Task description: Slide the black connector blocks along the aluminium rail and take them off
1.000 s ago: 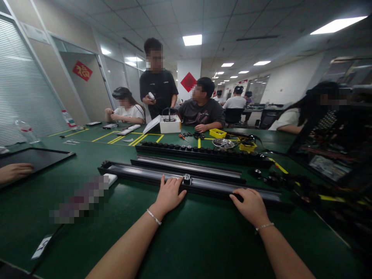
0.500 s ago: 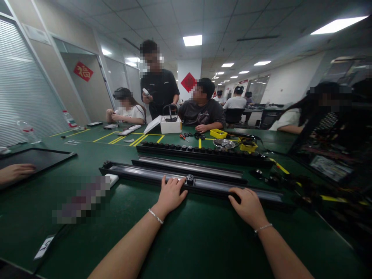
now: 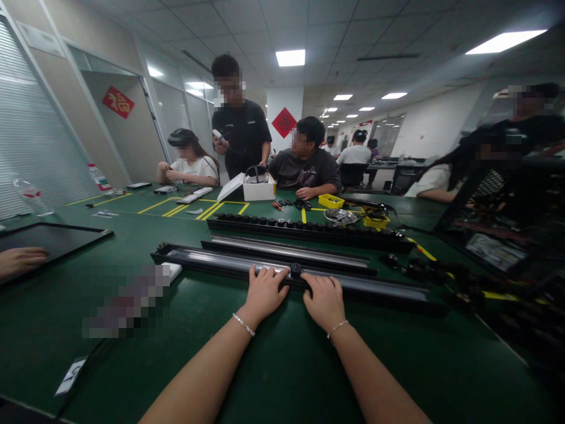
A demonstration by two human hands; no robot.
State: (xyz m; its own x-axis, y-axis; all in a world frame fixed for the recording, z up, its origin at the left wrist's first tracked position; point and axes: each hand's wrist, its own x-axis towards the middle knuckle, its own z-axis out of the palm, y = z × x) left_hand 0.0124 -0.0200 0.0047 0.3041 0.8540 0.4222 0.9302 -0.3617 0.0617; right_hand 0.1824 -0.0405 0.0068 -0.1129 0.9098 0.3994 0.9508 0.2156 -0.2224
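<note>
A long black rail (image 3: 212, 263) lies across the green table (image 3: 282, 365) in front of me. A small black slider (image 3: 295, 270) sits on it near the middle. My left hand (image 3: 266, 292) rests on the rail just left of the slider, fingers spread over the rail's top. Just right of the slider lies my right hand (image 3: 324, 299), its fingers curled onto the rail's front edge. Both hands flank the slider closely. Behind this rail lie a second rail (image 3: 286, 252) and a third rail (image 3: 309, 231) carrying several black sliders.
A yellow bin (image 3: 331, 202), a metal dish (image 3: 339, 217) and a white box (image 3: 259, 189) stand farther back. Several people sit or stand across the table. Another person's hand (image 3: 20, 260) lies by a black tray (image 3: 48, 238) at the left. Black parts (image 3: 415, 271) clutter the right.
My right hand has slid left along the rail, from well to the right to right beside the slider. The left hand has hardly moved.
</note>
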